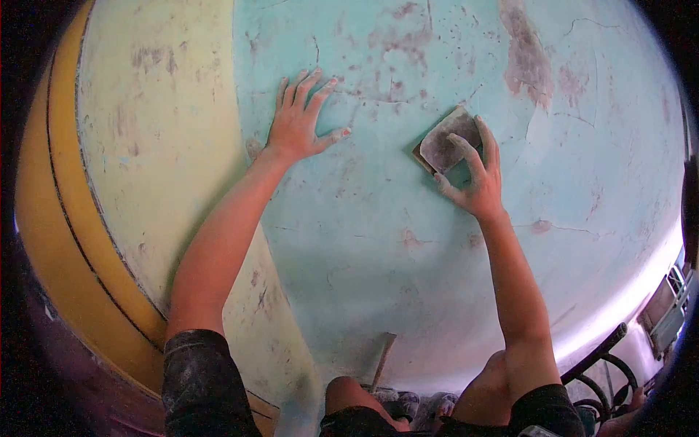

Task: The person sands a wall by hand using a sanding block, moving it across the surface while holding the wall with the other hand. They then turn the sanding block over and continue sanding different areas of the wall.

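My left hand (297, 124) lies flat against the turquoise wall (349, 189), fingers spread, with nothing in it. To its right, my right hand (480, 171) grips a dark grey, square sanding block (444, 142) by its edges. The block is turned at an angle and pressed to the wall, with a brownish edge showing at its left side. Pale dust coats the fingertips of both hands. Around them the wall has dark scuffs, cracks and a long bare patch (526, 54) at the upper right.
A pale yellow wall strip (167, 138) and a mustard-yellow frame (69, 197) stand at the left. Low in front, a thin stick (383, 360) leans near my feet. A black curved metal frame (604, 364) is at the lower right.
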{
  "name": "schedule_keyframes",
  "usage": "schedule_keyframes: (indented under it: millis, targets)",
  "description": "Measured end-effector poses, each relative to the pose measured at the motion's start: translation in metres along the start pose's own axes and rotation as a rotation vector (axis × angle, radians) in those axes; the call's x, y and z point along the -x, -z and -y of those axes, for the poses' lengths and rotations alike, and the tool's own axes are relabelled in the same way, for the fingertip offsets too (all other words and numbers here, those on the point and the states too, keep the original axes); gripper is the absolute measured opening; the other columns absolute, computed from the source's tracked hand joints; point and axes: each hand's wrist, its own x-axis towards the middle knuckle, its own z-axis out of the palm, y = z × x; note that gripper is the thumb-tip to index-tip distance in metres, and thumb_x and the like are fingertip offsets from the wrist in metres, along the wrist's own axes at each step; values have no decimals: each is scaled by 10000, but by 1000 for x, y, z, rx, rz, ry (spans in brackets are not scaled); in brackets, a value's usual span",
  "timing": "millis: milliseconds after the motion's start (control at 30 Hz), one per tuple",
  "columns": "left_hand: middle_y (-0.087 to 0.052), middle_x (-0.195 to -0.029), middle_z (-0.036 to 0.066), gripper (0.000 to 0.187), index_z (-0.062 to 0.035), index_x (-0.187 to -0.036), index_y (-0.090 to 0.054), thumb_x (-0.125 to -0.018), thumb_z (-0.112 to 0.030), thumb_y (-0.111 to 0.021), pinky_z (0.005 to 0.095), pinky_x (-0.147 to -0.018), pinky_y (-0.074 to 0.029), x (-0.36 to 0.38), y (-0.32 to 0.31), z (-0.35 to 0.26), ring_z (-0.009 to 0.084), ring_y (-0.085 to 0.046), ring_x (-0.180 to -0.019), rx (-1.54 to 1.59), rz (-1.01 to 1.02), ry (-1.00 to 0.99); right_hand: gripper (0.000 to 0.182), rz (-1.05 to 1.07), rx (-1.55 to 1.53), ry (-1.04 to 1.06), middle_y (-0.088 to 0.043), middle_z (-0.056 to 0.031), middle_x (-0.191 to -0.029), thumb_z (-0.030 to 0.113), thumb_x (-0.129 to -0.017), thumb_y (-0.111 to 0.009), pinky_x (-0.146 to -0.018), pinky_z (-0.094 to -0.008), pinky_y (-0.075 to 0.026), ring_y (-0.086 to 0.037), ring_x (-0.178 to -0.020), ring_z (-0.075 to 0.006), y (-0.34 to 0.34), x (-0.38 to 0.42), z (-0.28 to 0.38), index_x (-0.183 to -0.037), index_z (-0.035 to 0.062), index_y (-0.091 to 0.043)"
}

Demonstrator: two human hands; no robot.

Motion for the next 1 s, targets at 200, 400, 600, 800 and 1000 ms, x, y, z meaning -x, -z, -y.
schedule_keyframes:
  millis: [200, 400, 600, 800, 1000]
  targets:
    - [-384, -1489, 171, 875, -141, -1469, -408, -811, -653, -672, 624, -1161, -219, -1, 0, 0, 409, -348, -1391, 4, -18, -12, 724, -1, -20, 8, -341, -208, -1551, 256, -665, -849, -1101, -516, -406, -396, -1379, -437, -1, 0, -2, -1339, 203, -592]
    - [-385, -1490, 158, 863, -149, -1457, -426, -801, -645, -686, 632, -1157, -227, -1, 1, -1, 394, -347, -1396, 13, -17, 2, 729, -11, -6, 18, -344, -211, -1552, 250, -661, -851, -1102, -518, -403, -397, -1377, -438, -1, -1, 0, -1340, 200, -592]
    - [-381, -1495, 159, 860, -147, -1455, -428, -799, -635, -695, 632, -1157, -228, 0, 1, -1, 394, -343, -1401, 20, -10, 4, 732, -2, -16, 7, -342, -209, -1556, 260, -656, -851, -1103, -522, -397, -400, -1373, -438, -1, 0, -2, -1339, 208, -592]
    - [-387, -1489, 175, 872, -140, -1459, -418, -803, -649, -681, 631, -1160, -219, 1, 0, 0, 412, -341, -1402, 17, -6, 4, 713, 11, -10, 5, -343, -214, -1552, 259, -659, -847, -1103, -520, -395, -401, -1371, -442, 0, 0, -1, -1326, 201, -601]
    - [-388, -1486, 174, 876, -140, -1461, -416, -804, -659, -673, 632, -1160, -217, 0, 0, 0, 411, -342, -1401, 19, -10, -3, 710, 6, -1, 13, -347, -215, -1550, 264, -659, -846, -1101, -517, -398, -406, -1367, -438, 0, 0, 0, -1324, 198, -605]
